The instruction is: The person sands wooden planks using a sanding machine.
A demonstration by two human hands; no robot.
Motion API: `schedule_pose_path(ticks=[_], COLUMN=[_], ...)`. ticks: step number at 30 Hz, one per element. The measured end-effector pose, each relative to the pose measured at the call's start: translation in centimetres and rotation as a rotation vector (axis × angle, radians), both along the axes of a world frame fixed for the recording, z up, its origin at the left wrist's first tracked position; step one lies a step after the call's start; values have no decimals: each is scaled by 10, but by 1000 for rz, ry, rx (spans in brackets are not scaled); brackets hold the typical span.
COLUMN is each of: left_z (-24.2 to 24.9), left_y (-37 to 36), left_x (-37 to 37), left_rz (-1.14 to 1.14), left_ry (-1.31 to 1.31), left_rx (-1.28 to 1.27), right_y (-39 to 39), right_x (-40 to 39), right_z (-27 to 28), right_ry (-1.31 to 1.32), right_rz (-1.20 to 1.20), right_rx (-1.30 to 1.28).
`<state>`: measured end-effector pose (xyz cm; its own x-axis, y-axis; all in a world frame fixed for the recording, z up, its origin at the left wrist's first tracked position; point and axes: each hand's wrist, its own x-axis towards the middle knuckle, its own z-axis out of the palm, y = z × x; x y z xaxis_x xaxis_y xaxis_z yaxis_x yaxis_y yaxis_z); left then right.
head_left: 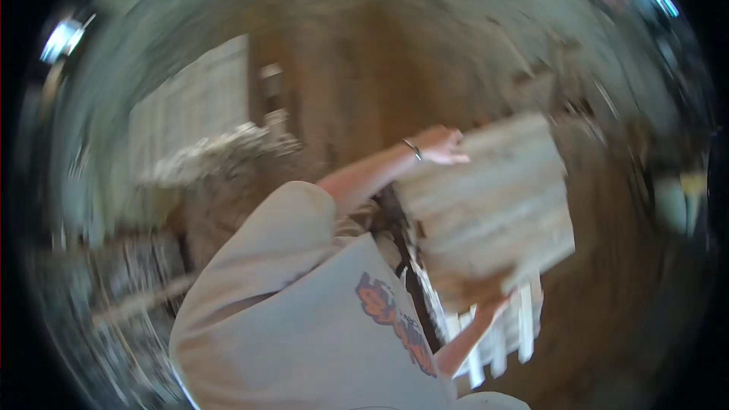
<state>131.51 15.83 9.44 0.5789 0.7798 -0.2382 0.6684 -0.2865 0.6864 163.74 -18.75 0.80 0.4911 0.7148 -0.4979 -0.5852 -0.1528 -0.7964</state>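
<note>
A pale, streaked slab-like panel with a ragged, brownish lower edge lies in front of my body, tilted in view. My left hand, with a dark band at the wrist, grips its upper left edge. At the lower edge my right hand is closed on the same panel, with its fingers partly hidden. Under and beside the right hand are white slats. Motion blur hides the panel's exact material.
Another pale ribbed stack with a rough, light edge stands at the upper left. Brown ground runs between it and the panel. Blurred grey stacked pieces are at the lower left, and scattered debris at the upper right.
</note>
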Motion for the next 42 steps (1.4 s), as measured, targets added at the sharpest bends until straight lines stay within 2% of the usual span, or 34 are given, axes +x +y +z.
schedule_pose_path(ticks=[1,2,4,5,6,7,8,9,10,11,12,13,14,15,16,17,18,19,20,21,22,23,25,26,27,30,34,37,42], left_z=[-21,-5,-30,-43,-40,-84,-81,-76,-73,-80,-89,-97,-103,-107,-110,-114,-117,-119,-114,-117,-136,-158,-179,-190,-198,-212,-222,-227,-211], left_y=[-17,-31,-79,-103,-124,-151,-179,-204,-221,-234,-250,-258,-257,-255,-255,-250,-234,-212,-190,-159,-129,-107,-49,-21,-2,43,60,58,50], left_x=[-21,-48,-108,-140,-176,-220,-252,-281,-309,-335,-359,-381,-400,-421,-439,-455,-474,-497,-507,-531,-556,-572,-605,-622,-630,-654,-646,-637,-641], left_rz=[88,97,385,554,733,887,996,1030,1055,1079,1142,1201,1215,1281,1342,1343,1356,1365,1330,1288,1190,1093,996,989,988,970,892,836,818], left_ry=[-91,-40,-277,-421,-311,-343,-232,-67,97,84,46,11,12,-13,-36,-35,-90,-144,-52,52,17,-22,60,102,139,38,31,151,-1], left_rx=[104,-123,-75,-92,-285,-339,-245,-254,-268,-274,-281,-292,-305,-254,-213,-247,-186,-114,-117,-83,42,134,280,308,324,274,276,313,225], right_y=[12,14,20,36,55,70,99,126,158,191,216,253,293,330,356,367,379,407,428,445,460,469,481,490,489,485,482,482,471], right_x=[-13,-11,7,18,27,26,13,-11,-36,-88,-149,-177,-223,-259,-337,-427,-504,-549,-591,-639,-682,-731,-800,-832,-848,-843,-800,-801,-793], right_z=[20,21,29,40,59,86,112,136,159,182,208,194,168,120,108,100,87,22,-28,-80,-122,-151,-218,-256,-284,-321,-311,-300,-292], right_ry=[-16,-161,-395,-424,-734,-1049,-1290,-1496,-1646,-1572,-1518,-1511,-1327,-1121,-1473,-1326,-1155,-973,-593,-467,-349,-370,-378,-231,-95,-106,-152,-186,-181], right_rz=[29,23,-271,-235,-252,-287,-316,-271,-218,-215,-64,25,70,342,630,749,981,1184,1379,1468,1557,1544,1523,1465,1402,1354,1274,1239,1102], right_rx=[-44,-67,-393,-372,-410,-427,-445,-389,-219,-164,-186,-30,164,479,367,341,310,181,-63,-244,-443,-447,-516,-394,-285,-361,-380,-374,-363])
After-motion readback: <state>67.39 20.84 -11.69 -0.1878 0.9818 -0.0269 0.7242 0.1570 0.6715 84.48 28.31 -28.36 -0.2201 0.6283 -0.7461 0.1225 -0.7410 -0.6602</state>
